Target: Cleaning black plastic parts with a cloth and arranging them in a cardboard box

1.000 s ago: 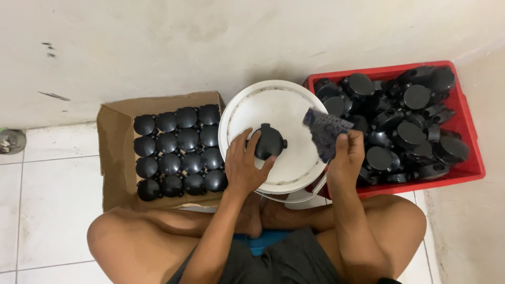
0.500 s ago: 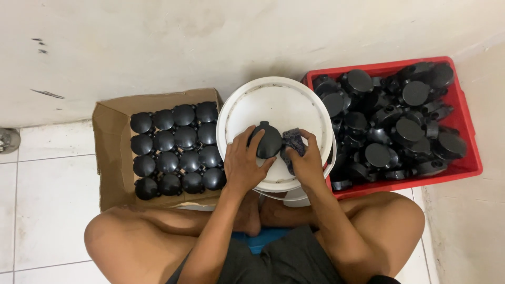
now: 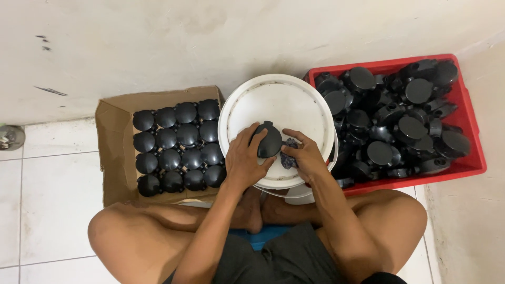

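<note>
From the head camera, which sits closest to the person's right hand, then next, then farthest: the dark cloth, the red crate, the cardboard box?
1. The dark cloth, held in the right hand itself, over the white bucket lid.
2. The red crate of black round parts, just to the hand's right.
3. The cardboard box, across on the left, beyond the left hand.

Soft even indoor light, faint shadows, sharp focus, no glare

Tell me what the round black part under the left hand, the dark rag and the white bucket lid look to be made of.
Round black part: likely moulded plastic, smooth with a dull sheen. Dark patterned rag: cloth, crumpled and soft-looking. White round bucket lid: probably plastic, matte, with a raised rim.
</note>
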